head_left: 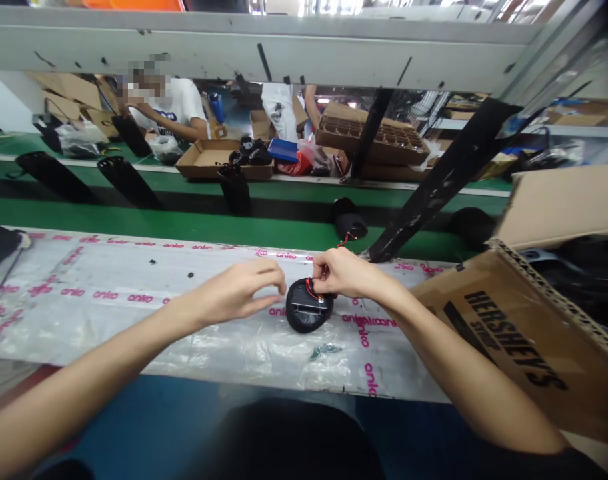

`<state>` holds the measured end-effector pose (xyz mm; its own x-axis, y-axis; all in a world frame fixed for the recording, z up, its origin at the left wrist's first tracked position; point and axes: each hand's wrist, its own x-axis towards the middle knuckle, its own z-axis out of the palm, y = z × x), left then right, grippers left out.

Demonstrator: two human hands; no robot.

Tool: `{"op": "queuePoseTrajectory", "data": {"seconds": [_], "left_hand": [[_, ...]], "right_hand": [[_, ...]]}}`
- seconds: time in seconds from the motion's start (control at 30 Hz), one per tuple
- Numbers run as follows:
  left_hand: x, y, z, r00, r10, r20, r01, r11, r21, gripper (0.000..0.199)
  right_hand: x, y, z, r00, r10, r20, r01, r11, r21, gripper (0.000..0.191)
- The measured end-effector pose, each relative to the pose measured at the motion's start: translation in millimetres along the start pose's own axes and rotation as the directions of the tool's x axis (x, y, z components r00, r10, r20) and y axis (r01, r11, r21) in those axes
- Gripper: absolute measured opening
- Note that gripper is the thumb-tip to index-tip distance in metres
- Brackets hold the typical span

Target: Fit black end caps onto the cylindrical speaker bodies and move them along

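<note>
A round black part point(308, 315) with red wires lies on the plastic-covered bench point(214, 340). My right hand point(337, 272) is at its upper right edge, thumb and fingertips pinched together by the red wires; what sits between them is too small to make out. Just left of the black part, my left hand point(247, 288) has its thumb and fingers apart, with nothing between them.
A cardboard box point(509, 340) of black items stands at the right, beside a slanted black post point(434, 180). Beyond the bench, a green conveyor point(184, 223) bears black cylinders point(234, 189). Across it are open boxes point(204, 157) and a person in white point(184, 103).
</note>
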<state>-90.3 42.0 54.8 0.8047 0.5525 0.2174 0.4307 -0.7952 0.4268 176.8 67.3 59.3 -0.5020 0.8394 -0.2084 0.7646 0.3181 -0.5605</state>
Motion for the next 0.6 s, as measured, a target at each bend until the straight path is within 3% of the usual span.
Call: {"op": "queuePoseTrajectory", "data": {"seconds": [0.1, 0.2, 0.37, 0.6], "left_hand": [[-12, -2, 16.1, 0.987, 0.150, -0.058, -0.148, 0.988, 0.033, 0.020], [-6, 0, 20.4, 0.976, 0.205, -0.076, -0.206, 0.979, -0.008, 0.020], [16, 2, 1.8, 0.963, 0.249, 0.102, -0.242, 0.967, -0.074, 0.033], [38, 6, -11.3, 0.856, 0.410, 0.316, -0.464, 0.878, 0.118, 0.034]], "right_hand": [[0, 2, 1, 1.000, -0.010, -0.001, 0.010, 1.000, 0.012, 0.011], [0, 4, 1, 1.000, -0.012, -0.003, 0.012, 1.000, 0.017, 0.012], [-1, 5, -2, 1.000, -0.012, 0.020, 0.012, 0.999, 0.033, 0.011], [-4, 1, -9, 0.998, -0.027, 0.064, 0.023, 0.998, 0.059, 0.015]]}}
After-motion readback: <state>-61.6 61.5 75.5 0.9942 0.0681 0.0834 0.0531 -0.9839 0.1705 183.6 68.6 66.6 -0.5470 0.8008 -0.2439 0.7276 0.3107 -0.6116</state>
